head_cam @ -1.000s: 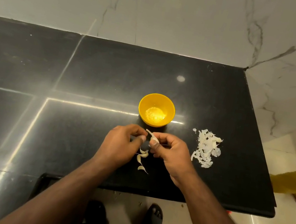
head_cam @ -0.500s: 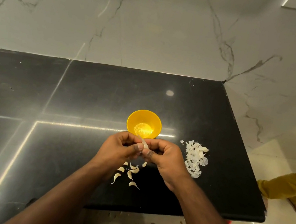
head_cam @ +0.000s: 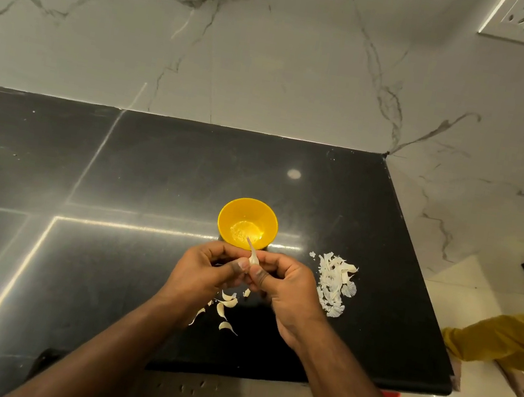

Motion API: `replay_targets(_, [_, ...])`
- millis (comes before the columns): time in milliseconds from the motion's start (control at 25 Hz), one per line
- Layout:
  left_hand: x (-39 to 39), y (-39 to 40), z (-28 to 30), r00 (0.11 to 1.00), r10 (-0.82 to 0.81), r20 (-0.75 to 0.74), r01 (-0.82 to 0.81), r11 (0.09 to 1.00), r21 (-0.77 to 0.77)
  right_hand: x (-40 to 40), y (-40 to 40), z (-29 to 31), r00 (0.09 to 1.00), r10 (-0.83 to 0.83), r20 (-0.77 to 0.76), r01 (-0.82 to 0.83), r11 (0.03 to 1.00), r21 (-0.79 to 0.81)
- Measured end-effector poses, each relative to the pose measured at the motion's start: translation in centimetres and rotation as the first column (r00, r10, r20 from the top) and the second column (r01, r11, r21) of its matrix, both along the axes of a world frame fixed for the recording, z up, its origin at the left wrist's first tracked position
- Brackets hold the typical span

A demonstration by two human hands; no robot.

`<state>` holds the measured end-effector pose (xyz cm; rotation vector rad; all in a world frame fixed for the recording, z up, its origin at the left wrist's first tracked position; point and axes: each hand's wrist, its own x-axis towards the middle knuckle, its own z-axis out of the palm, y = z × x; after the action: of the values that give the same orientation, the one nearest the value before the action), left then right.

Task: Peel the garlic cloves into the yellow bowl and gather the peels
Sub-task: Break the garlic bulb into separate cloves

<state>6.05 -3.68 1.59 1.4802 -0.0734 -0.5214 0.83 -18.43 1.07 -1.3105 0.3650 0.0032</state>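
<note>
A home kitchen, most likely: a polished black stone counter (head_cam: 160,182) runs into a corner of white marble-veined wall (head_cam: 275,63) with switch plates (head_cam: 515,19), garlic peels (head_cam: 334,287) heaped beside a yellow bowl (head_cam: 247,221)

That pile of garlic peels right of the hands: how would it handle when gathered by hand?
The pile of garlic peels looks like thin, papery flakes, so probably very light and floppy. It lies loose and spread on the glossy black counter, so pieces would likely slide and scatter when pushed. Being thin, they may crumble or cling to fingers rather than lift as a clump.
</note>
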Motion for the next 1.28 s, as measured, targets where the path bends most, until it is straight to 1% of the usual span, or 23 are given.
replay_targets(80, [-0.2, 0.2, 0.2, 0.999, -0.018, -0.029, 0.018, 1.000, -0.018, -0.1, -0.2, 0.4, 1.000, 0.016, -0.003, -0.015, 1.000, 0.024])
replay_targets(160, [-0.3, 0.2, 0.7, 0.999, -0.018, -0.047, 0.016, 0.999, -0.047, -0.1, -0.3, 0.9, 0.999, 0.046, -0.015, -0.046, 0.999, 0.003])
replay_targets(280, [-0.4, 0.2, 0.9, 0.996, -0.002, -0.094, -0.008, 0.995, -0.104, 0.0, -0.4, 0.8, 0.999, 0.036, -0.014, -0.036, 0.999, 0.001])
replay_targets(360, [-0.4, 0.4, 1.1, 0.995, -0.006, -0.097, -0.006, 0.992, -0.125, -0.2, -0.3, 1.0, 0.999, 0.048, -0.015, -0.048, 0.999, -0.014])
replay_targets(440, [-0.5, 0.6, 0.8, 0.996, -0.027, -0.084, 0.020, 0.996, -0.083, -0.4, -0.1, 0.8, 0.998, 0.057, -0.015, -0.058, 0.997, -0.058])
replay_targets(520, [-0.6, 1.0, 0.6, 0.996, -0.018, -0.083, 0.015, 0.999, -0.034, -0.6, 0.0, 0.6, 0.998, 0.062, -0.013, -0.063, 0.996, -0.063])
replay_targets(640, [-0.4, 1.6, 0.4, 0.998, 0.023, -0.060, -0.018, 0.996, 0.084, -0.6, -0.1, 0.3, 0.999, 0.000, -0.049, -0.003, 0.998, -0.065])
replay_targets(720, [-0.2, 2.4, -0.1, 1.000, 0.000, 0.002, -0.001, 0.967, 0.253, -0.8, -0.5, -0.1, 0.997, -0.016, -0.078, 0.011, 0.998, -0.064])
replay_targets(760, [-0.1, 2.8, -0.2, 0.998, -0.042, 0.055, 0.020, 0.931, 0.364, -0.9, -0.5, -0.2, 0.996, -0.007, -0.085, 0.001, 0.998, -0.065])
replay_targets(840, [0.0, 3.2, -0.1, 0.978, -0.161, 0.130, 0.061, 0.824, 0.563, -1.0, -0.3, -0.1, 0.995, 0.018, -0.098, -0.026, 0.997, -0.077])
replay_targets(880, [0.2, 3.3, -0.2, 0.970, -0.203, 0.133, 0.077, 0.777, 0.625, -1.1, -0.1, -0.3, 0.995, 0.023, -0.101, -0.031, 0.996, -0.079])
replay_targets(920, [0.2, 3.3, -0.2, 0.965, -0.230, 0.123, 0.096, 0.751, 0.653, -1.1, 0.0, -0.5, 0.995, 0.026, -0.097, -0.034, 0.996, -0.081])
replay_targets(960, [0.1, 3.3, -0.1, 0.964, -0.240, 0.118, 0.105, 0.746, 0.658, -1.2, 0.1, -0.5, 0.996, 0.025, -0.090, -0.033, 0.996, -0.085])
replay_targets(1000, [-0.1, 3.2, 0.2, 0.964, -0.232, 0.129, 0.098, 0.765, 0.636, -1.2, 0.3, -0.4, 0.996, 0.021, -0.083, -0.029, 0.995, -0.095])
replay_targets(1040, [-0.1, 3.1, 0.5, 0.968, -0.206, 0.146, 0.084, 0.806, 0.586, -1.2, 0.4, -0.2, 0.997, 0.022, -0.070, -0.029, 0.994, -0.105])
replay_targets(1080, [-0.1, 2.9, 0.7, 0.974, -0.169, 0.148, 0.072, 0.858, 0.509, -1.1, 0.3, -0.2, 0.998, 0.029, -0.058, -0.035, 0.993, -0.114])
replay_targets(1160, [-0.6, 2.2, 1.2, 0.988, -0.133, 0.081, 0.098, 0.938, 0.332, -1.2, 0.4, 0.0, 0.997, 0.066, -0.036, -0.070, 0.989, -0.131])
replay_targets(1200, [-0.8, 2.0, 1.4, 0.991, -0.126, 0.043, 0.111, 0.960, 0.257, -1.4, 0.4, 0.1, 0.996, 0.079, -0.027, -0.082, 0.986, -0.148])
replay_targets(1280, [-0.9, 1.7, 1.5, 0.995, -0.092, -0.025, 0.095, 0.983, 0.157, -1.5, 0.6, 0.5, 0.996, 0.091, -0.010, -0.091, 0.980, -0.177])
